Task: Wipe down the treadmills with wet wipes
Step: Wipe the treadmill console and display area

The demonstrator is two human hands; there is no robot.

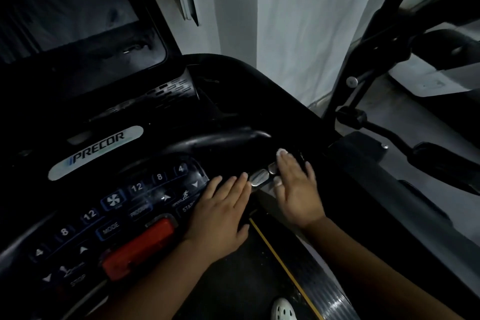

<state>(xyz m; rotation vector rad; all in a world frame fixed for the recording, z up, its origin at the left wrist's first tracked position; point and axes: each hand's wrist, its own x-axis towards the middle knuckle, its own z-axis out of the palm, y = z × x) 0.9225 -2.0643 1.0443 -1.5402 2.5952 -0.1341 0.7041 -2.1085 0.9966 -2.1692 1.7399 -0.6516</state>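
Treadmill console (96, 153) under both hands. Left hand (220, 213), fingers straight, lies flat on the keypad (135, 205) edge, the red stop button (140, 247) just left of its wrist. Right hand (296, 187), fingers spread and released, rests on the handrail (228, 140) beside the metal sensor pads (258, 178), which lie between the two grips. Pale patches at its fingertips (281, 153): wipe or nails, cannot tell.

Black Precor treadmill (233, 101), screen (67, 5) dark, red stop button (140, 248) at its near edge
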